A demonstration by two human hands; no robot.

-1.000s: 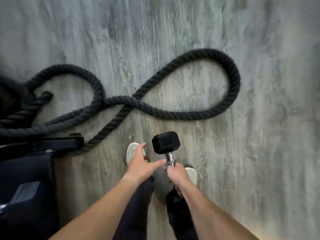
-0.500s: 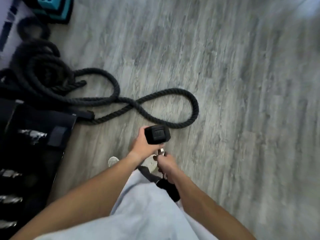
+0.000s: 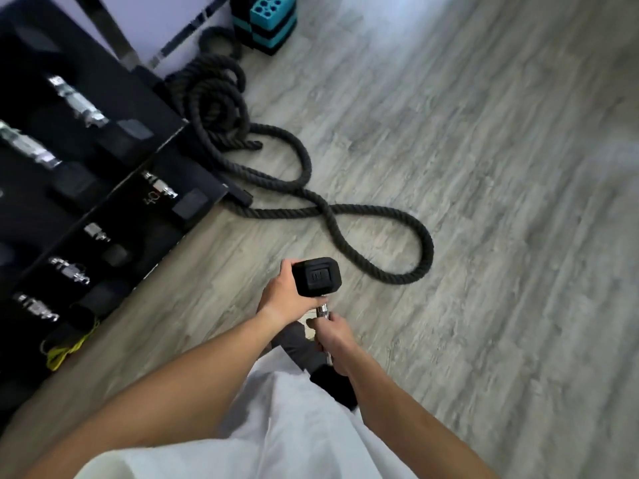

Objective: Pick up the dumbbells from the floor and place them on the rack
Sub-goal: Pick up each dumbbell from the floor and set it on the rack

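Our right hand (image 3: 333,337) is wrapped shut around the metal handle of the dumbbell (image 3: 318,278), and our left hand (image 3: 285,295) cups the side and underside of its far head, fingers curled against the black rubber. So both hands carry it, clear of the floor (image 3: 484,167), in front of our body, its far end raised and its near head low beside our right forearm.

We judge it heavy and stiff, with nothing about it that gives. The handle is the right place to take hold; it looks like bare metal, so a full closed grip matters. The rubber head is blocky and flat-faced, good for a steadying palm but too broad to pinch.

Outward from the hands, a thick black rope (image 3: 345,229) loops across the floor just ahead. To our left stands the black rack (image 3: 114,188), its shelves holding other dumbbells. We cannot tell which slot is free. A teal block (image 3: 273,19) sits beyond the rope's coil.
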